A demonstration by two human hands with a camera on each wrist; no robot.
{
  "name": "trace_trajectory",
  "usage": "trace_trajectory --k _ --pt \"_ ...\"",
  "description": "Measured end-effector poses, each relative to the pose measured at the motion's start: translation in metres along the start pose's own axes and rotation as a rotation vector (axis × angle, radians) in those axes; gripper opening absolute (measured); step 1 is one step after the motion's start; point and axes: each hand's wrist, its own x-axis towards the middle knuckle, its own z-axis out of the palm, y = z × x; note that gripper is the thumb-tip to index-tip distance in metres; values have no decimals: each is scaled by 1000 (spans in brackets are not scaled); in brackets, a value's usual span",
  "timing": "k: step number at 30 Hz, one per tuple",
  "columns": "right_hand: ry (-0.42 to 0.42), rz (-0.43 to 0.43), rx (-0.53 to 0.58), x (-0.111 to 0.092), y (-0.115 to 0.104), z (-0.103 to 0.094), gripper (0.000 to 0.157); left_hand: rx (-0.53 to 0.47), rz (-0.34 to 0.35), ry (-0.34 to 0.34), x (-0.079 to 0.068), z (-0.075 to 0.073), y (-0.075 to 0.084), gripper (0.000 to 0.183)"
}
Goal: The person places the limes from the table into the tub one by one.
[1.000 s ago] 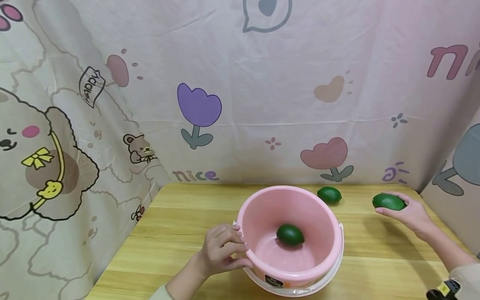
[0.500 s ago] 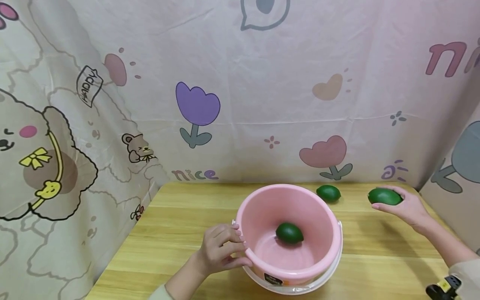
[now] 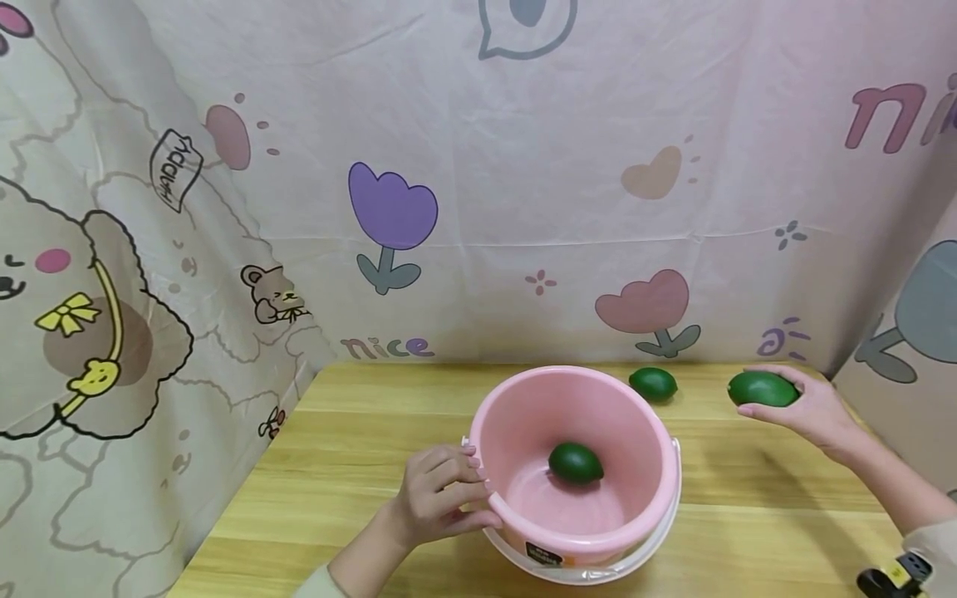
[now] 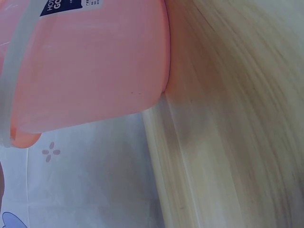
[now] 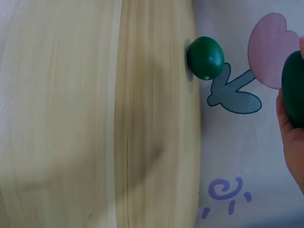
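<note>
A pink bucket (image 3: 557, 390) with a white handle stands upright on the wooden table, and one green lime (image 3: 576, 463) lies on its bottom. My left hand (image 3: 447, 496) grips the bucket's left rim, its fingertips over the edge. In the left wrist view the outer wall of the bucket (image 4: 99, 71) fills the upper left. Over the table's right side, my right hand (image 3: 815, 415) holds a second lime (image 3: 763, 389) between thumb and fingers, above its shadow. That held lime (image 5: 294, 88) is cut off at the right wrist view's edge. Another lime (image 3: 653, 384) rests on the table behind the bucket.
The wooden table (image 3: 351, 448) ends at a printed cloth backdrop (image 3: 523, 166), and more cloth hangs at both sides. A black device with a yellow label (image 3: 897, 573) sits by the right sleeve. The bucket's white handle (image 3: 624, 569) hangs down around its front.
My right hand has moved slightly to the left with its lime. My left hand stays on the bucket rim, and the other limes have not moved.
</note>
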Motion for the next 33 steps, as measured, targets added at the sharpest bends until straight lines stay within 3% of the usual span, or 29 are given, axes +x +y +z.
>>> trace_trajectory --k 17,33 --pt "2 -17 -11 -2 -17 2 53 -15 46 20 1 -1 0 33" --pt "-40 -20 -53 0 -31 -4 56 -1 32 9 1 -1 -1 34"
